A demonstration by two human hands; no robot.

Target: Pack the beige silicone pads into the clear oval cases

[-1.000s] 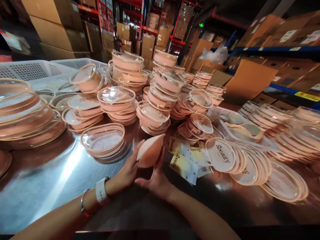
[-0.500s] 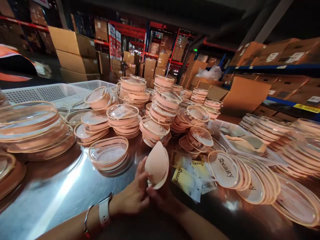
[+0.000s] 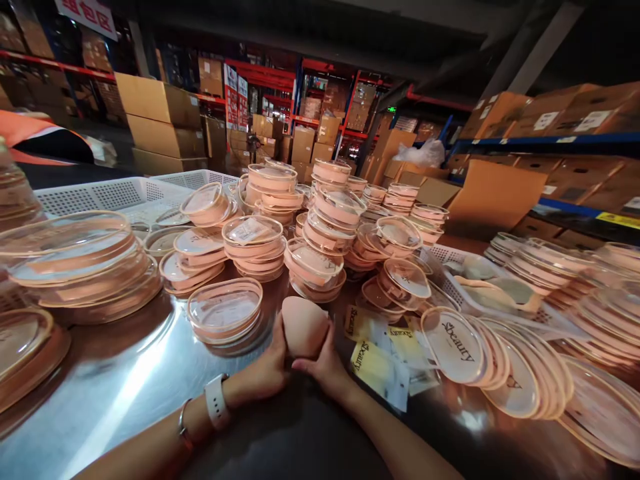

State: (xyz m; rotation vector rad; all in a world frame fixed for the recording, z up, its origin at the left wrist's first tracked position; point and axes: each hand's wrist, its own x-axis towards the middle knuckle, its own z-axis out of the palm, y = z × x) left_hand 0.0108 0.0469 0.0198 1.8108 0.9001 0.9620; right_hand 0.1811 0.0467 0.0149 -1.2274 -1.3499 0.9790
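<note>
Between both hands I hold a beige bra cup (image 3: pixel 303 327), its smooth rounded side showing. My left hand (image 3: pixel 271 365) is closed on its left edge. On the opposite edge my right hand (image 3: pixel 329 368) grips it, with the thumb across the bottom. Some fingers are hidden behind the cup. Just left of it, a small stack of clear-lidded oval cases (image 3: pixel 226 310) rests on the metal table (image 3: pixel 165 373). Printed plastic packets (image 3: pixel 383 367) lie to the right, beside a leaning row of round clear cases (image 3: pixel 453 347) with black lettering.
Tall stacks of peach cases (image 3: pixel 330 220) rise behind my hands, with more stacks (image 3: pixel 85 267) at left. A white perforated basket (image 3: pixel 443 263) holding beige and grey pieces stands at right. Behind are cartons (image 3: pixel 165 123), shelving and another white basket (image 3: pixel 115 193).
The bra cup has turned from an upright pointed pose to a rounded, lower one. My right hand has come up to its right edge. The view has shifted slightly.
</note>
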